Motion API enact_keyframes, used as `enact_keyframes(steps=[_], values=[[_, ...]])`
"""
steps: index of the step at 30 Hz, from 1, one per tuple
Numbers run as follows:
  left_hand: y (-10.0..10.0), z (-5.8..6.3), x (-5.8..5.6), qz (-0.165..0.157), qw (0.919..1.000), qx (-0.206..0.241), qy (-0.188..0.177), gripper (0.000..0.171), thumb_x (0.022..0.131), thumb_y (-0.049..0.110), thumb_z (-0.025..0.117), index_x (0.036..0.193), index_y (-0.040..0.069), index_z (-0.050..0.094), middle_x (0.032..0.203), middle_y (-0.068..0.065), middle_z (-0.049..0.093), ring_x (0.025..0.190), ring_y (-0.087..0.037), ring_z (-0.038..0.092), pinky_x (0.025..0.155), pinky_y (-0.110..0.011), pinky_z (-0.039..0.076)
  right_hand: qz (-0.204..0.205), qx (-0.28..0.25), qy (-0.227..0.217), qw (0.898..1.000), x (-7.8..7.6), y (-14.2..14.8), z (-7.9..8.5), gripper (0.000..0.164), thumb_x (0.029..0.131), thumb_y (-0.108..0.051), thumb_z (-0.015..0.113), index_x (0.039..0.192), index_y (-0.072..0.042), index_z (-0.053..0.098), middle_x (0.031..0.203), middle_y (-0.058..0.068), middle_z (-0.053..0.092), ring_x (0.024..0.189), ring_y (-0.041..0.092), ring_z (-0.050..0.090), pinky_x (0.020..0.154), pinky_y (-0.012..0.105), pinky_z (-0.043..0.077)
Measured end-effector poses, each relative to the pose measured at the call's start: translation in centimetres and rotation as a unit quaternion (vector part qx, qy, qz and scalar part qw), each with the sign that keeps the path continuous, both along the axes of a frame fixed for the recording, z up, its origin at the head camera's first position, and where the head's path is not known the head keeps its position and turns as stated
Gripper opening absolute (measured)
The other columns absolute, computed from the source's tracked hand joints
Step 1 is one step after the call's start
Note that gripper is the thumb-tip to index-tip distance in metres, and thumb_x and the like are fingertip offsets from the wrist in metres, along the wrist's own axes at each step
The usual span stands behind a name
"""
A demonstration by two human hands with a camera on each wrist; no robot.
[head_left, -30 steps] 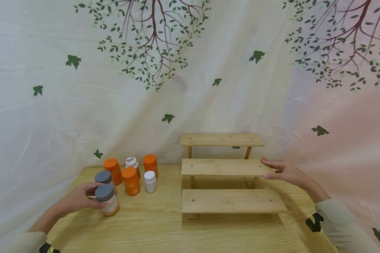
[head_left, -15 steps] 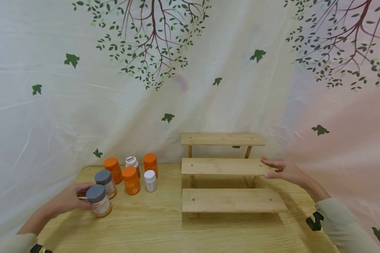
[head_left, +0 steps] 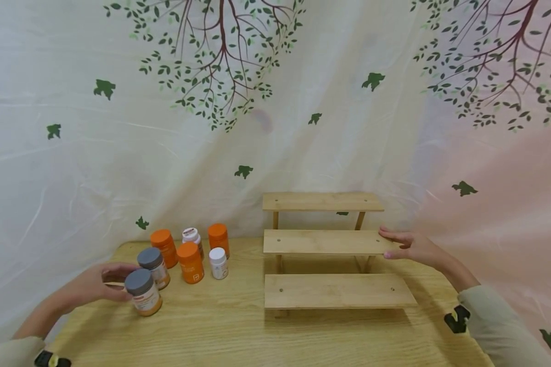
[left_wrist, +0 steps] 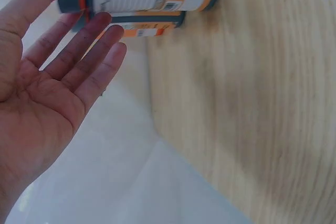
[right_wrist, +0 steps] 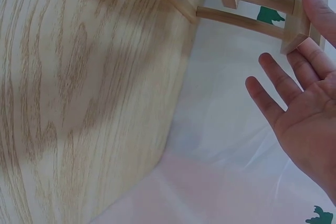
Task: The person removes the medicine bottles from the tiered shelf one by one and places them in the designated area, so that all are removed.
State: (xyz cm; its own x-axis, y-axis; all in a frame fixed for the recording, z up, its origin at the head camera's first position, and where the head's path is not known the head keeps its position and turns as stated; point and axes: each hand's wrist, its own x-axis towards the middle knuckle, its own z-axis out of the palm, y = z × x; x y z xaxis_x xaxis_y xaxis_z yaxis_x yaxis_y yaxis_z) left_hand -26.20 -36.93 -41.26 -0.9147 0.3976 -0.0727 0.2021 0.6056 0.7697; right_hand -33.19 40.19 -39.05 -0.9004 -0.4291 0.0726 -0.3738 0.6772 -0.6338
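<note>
Two supplement jars with grey lids stand upright on the table at the left, the front jar (head_left: 147, 300) nearer me than the rear jar (head_left: 151, 259). My left hand (head_left: 87, 285) is beside the front jar, thumb and fingers spread apart and its palm holding nothing. In the left wrist view the thumb overlaps the jar's lid end. On the right, my right hand (head_left: 420, 250) holds the right end of the middle shelf of a three-tier wooden stand (head_left: 321, 242), thumb at the front edge and fingers at the back. Its other fingers extend freely in the right wrist view.
Behind the grey-lidded jars stand several orange bottles (head_left: 190, 265) and two white bottles, the shorter white bottle (head_left: 218, 264) at the front. A curtain (head_left: 202, 178) printed with leaves hangs along the back of the wooden table (head_left: 211, 331).
My left hand slid the front grey-lidded jar a little left, then let go and drew slightly away. The right hand stays on the stand.
</note>
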Motion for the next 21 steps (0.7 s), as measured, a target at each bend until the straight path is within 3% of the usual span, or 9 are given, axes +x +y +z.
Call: enact_keyframes(steps=[2,4,6,13,15,17,21], values=[[-0.3,0.6,0.1,0.001,1.0000,0.000,-0.002,0.064,0.094,0.019,0.074,0.146,-0.005,0.048,0.138,-0.017,0.063,0.106,0.015,0.058,0.084,-0.020,0.056,0.003,0.003,0.002,1.000,0.0,0.1,0.0,0.071,0.095,-0.028,0.072,0.153,0.000,0.041,0.162,0.023,0.030,0.147,0.051,0.029,0.109,0.071,0.037],[-0.4,1.3,0.1,0.010,1.0000,0.000,0.001,0.062,0.096,0.019,0.071,0.147,-0.006,0.046,0.141,-0.029,0.057,0.106,0.015,0.058,0.083,-0.021,0.057,0.007,0.007,0.004,1.000,0.0,0.2,-0.1,0.071,0.095,-0.026,0.072,0.153,0.001,0.042,0.162,0.025,0.031,0.146,0.053,0.030,0.108,0.072,0.037],[-0.2,1.9,0.0,0.024,0.9997,0.001,0.008,0.061,0.098,0.020,0.069,0.147,-0.006,0.045,0.141,-0.029,0.057,0.106,0.015,0.059,0.083,-0.022,0.057,0.009,0.009,0.007,1.000,0.0,0.3,0.0,0.070,0.095,-0.025,0.073,0.152,0.002,0.042,0.161,0.026,0.032,0.145,0.054,0.030,0.107,0.072,0.037],[2.0,5.0,-0.8,0.091,0.9904,-0.039,0.096,0.054,0.101,0.032,0.064,0.144,0.002,0.053,0.139,-0.022,0.062,0.101,0.016,0.058,0.083,-0.018,0.053,-0.001,0.036,0.017,0.999,-0.1,0.3,0.7,0.070,0.093,-0.026,0.075,0.150,0.002,0.046,0.158,0.027,0.037,0.142,0.058,0.034,0.104,0.075,0.038],[3.0,5.9,-1.3,0.106,0.9864,-0.048,0.117,0.053,0.101,0.035,0.064,0.142,0.003,0.055,0.137,-0.021,0.063,0.100,0.015,0.059,0.086,-0.023,0.054,-0.013,0.048,0.022,0.999,-0.1,0.0,1.0,0.073,0.092,-0.030,0.076,0.150,0.001,0.047,0.157,0.027,0.039,0.142,0.058,0.034,0.104,0.075,0.038],[4.3,6.7,-1.8,0.123,0.9820,-0.054,0.133,0.053,0.101,0.039,0.064,0.141,0.005,0.057,0.136,-0.021,0.064,0.103,0.007,0.062,0.091,-0.034,0.057,-0.028,0.060,0.033,0.997,-0.1,-0.5,1.3,0.075,0.091,-0.036,0.077,0.150,-0.002,0.048,0.156,0.025,0.042,0.141,0.058,0.035,0.104,0.074,0.039],[7.6,7.7,-3.0,0.142,0.9780,-0.035,0.149,0.058,0.101,0.045,0.061,0.142,0.004,0.057,0.139,-0.023,0.062,0.119,-0.027,0.065,0.099,-0.057,0.052,-0.061,0.068,0.069,0.993,-0.1,-2.4,2.5,0.073,0.092,-0.043,0.074,0.150,-0.005,0.050,0.154,0.026,0.046,0.139,0.056,0.041,0.100,0.069,0.045]])
